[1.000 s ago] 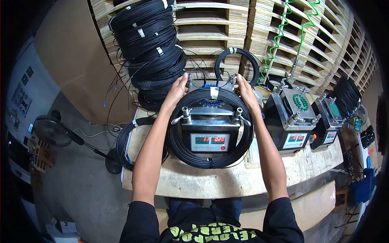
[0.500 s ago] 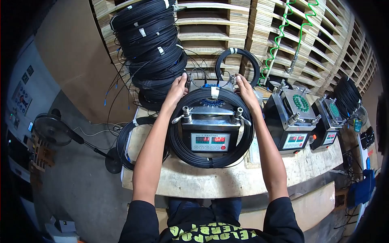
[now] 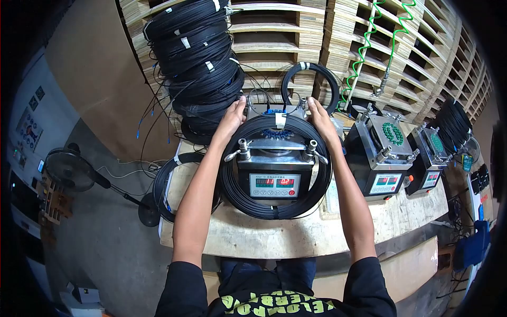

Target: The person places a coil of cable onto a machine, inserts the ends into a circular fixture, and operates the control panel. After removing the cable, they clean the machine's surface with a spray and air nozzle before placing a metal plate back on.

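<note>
A polishing machine with a metal top plate and corner clamps stands in front of me, its red display lit. A coil of black cable leans around its front, with white tape at the top. Blue connectors sit in the machine's top fixture. My left hand is closed at the rear left clamp lever, thumb up beside the post. At the rear right, my right hand closes on the other clamp lever in the same way. The fingertips of both hands are partly hidden.
A tall stack of black cable coils rises at the back left. Another coil stands behind the machine. Two more machines with green-dotted tops stand on the right of the wooden table. A fan is at left.
The right-hand reading on the display has gone from 0.20 to 0.21. Both hands stay at the rear clamps, almost still.
</note>
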